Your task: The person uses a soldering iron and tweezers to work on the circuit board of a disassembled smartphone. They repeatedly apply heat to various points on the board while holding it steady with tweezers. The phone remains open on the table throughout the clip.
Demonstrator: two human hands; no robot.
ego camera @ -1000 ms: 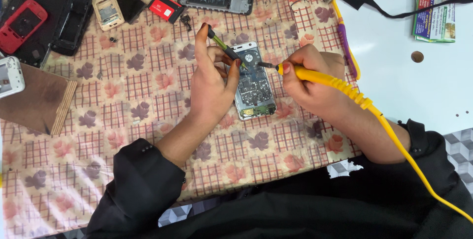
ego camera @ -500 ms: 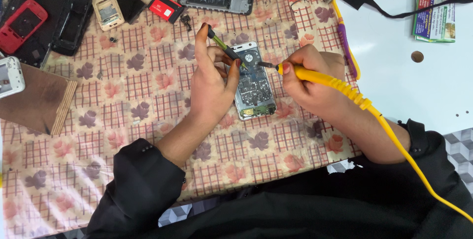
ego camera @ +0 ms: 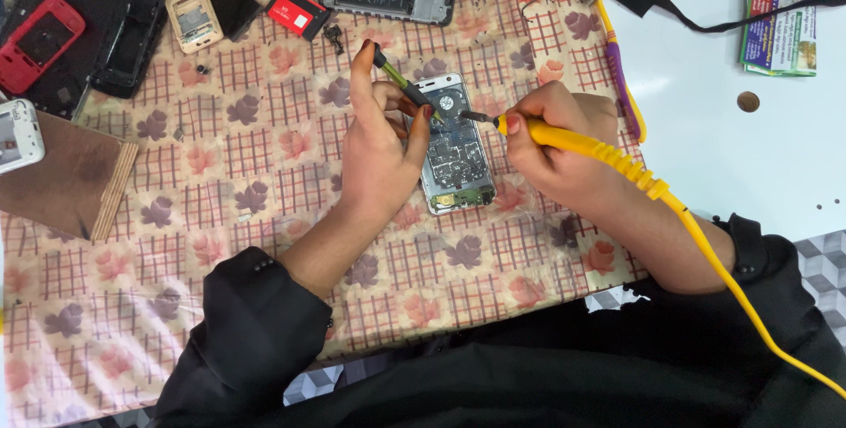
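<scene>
With the opened phone (ego camera: 455,156) lying on the cloth-covered surface (ego camera: 220,172), tweezers (ego camera: 404,82) are pinched in the left hand (ego camera: 377,150) above it and the yellow soldering iron (ego camera: 564,139) gripped by the right hand (ego camera: 560,153), so the tip is best kept steady.

My white table (ego camera: 723,163) has a leaf-print checked cloth (ego camera: 220,216) on it, carrying the opened phone (ego camera: 454,159), red phone shell (ego camera: 40,40), beige handset (ego camera: 187,2), wooden board (ego camera: 66,172) and a booklet (ego camera: 780,27) off-cloth.
</scene>
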